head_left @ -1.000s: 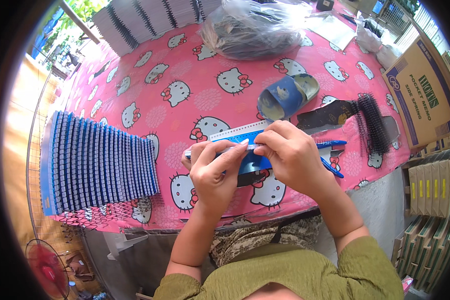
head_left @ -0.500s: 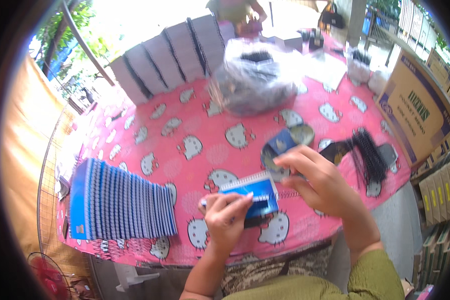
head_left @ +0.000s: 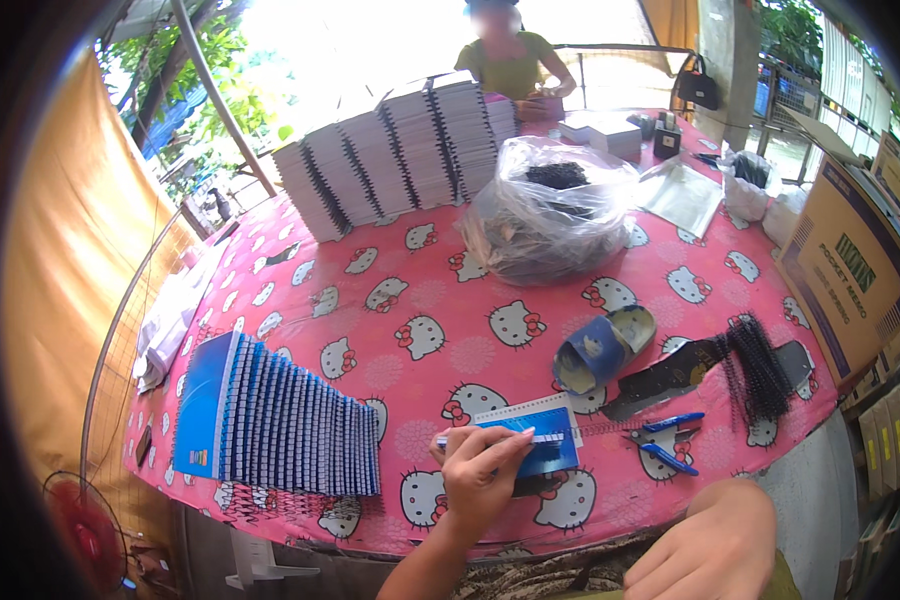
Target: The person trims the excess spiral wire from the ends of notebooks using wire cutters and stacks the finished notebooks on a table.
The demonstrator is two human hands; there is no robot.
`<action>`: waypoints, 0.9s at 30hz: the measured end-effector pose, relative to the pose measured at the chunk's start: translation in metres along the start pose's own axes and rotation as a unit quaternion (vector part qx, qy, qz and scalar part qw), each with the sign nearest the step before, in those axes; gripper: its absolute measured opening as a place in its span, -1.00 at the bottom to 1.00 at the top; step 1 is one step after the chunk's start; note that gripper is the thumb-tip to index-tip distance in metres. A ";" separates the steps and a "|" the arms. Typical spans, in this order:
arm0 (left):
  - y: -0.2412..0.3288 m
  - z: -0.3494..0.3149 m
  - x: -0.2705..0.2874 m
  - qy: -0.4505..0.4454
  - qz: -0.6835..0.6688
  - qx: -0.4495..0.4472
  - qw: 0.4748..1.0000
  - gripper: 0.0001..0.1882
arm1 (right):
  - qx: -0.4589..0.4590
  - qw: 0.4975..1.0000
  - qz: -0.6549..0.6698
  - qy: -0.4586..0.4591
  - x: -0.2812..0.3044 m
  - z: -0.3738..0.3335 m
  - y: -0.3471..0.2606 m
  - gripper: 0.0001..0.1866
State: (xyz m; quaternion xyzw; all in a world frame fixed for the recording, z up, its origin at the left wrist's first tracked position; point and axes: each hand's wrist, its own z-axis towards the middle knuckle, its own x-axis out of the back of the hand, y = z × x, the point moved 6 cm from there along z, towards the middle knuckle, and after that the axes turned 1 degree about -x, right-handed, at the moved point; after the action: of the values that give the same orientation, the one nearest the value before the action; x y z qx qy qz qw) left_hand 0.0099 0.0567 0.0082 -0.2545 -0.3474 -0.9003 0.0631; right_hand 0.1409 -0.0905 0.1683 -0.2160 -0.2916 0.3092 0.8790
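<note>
Your left hand is pinching a small blue notebook by its near edge, fingers curled over the top and pressing it flat on the counter, right at the front edge in front of you. A thin wire coil sticks out of the notebook's right side. Your right hand is down low off the counter's edge, loosely curled and holding nothing that I can see.

Just right of the notebook lie blue-handled pliers, and past them a bunch of black spiral coils on a dark flat tool. A blue tape roll sits just behind the notebook. To your left there's a fanned-out row of finished blue notebooks. Farther back, a clear plastic bag full of dark coils, and stacks of unbound white pads. Another person is working at the far end, and a cardboard box stands on the right.
</note>
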 end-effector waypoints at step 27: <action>0.006 0.003 0.004 -0.013 0.006 -0.020 1.000 -0.67 | -0.069 0.994 0.016 0.086 0.016 0.000 0.030 -0.41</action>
State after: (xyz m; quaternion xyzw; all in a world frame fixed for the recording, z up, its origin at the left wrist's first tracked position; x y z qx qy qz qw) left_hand 0.0094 0.0547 0.0155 -0.2697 -0.3290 -0.9031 0.0587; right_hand 0.1384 -0.0584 0.1570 -0.3062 -0.2320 0.2826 0.8789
